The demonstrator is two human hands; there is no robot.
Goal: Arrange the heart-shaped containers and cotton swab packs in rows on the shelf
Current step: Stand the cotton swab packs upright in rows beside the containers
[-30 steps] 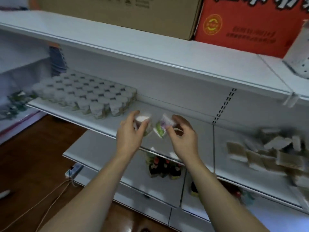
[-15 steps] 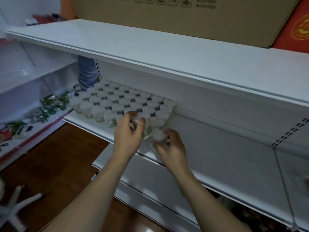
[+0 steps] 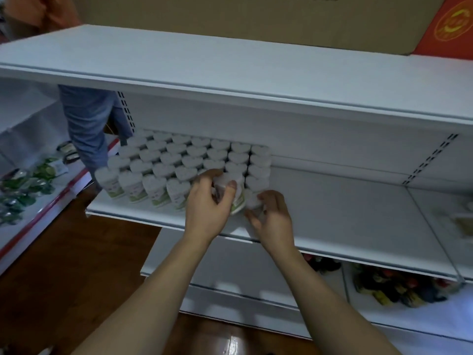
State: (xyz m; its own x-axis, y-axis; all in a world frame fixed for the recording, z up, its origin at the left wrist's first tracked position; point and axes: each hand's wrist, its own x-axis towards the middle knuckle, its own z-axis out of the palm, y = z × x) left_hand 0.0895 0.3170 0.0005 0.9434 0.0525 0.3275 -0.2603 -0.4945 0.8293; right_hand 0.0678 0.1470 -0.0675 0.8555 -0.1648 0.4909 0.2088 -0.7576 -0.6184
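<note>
Several white heart-shaped containers (image 3: pixel 189 160) with green labels stand in tight rows on the left part of the middle shelf (image 3: pixel 345 216). My left hand (image 3: pixel 207 203) grips one such container (image 3: pixel 231 187) at the front of the block, its thumb on the lid. Just to its right, my right hand (image 3: pixel 271 216) curls its fingers round another container (image 3: pixel 252 199) at the front right corner of the rows. A blurred cotton swab pack (image 3: pixel 463 221) lies at the shelf's far right.
A white top shelf (image 3: pixel 230 70) overhangs, carrying a cardboard box (image 3: pixel 256 19) and a red box (image 3: pixel 450 26). A person in blue trousers (image 3: pixel 89 124) stands behind at left. Bottles (image 3: pixel 399 288) sit on the lower shelf; green packets (image 3: pixel 23 185) lie on a left shelf.
Both hands carried their containers left to the block of rows and lowered them to the shelf at its front right corner. The view swung left with them.
</note>
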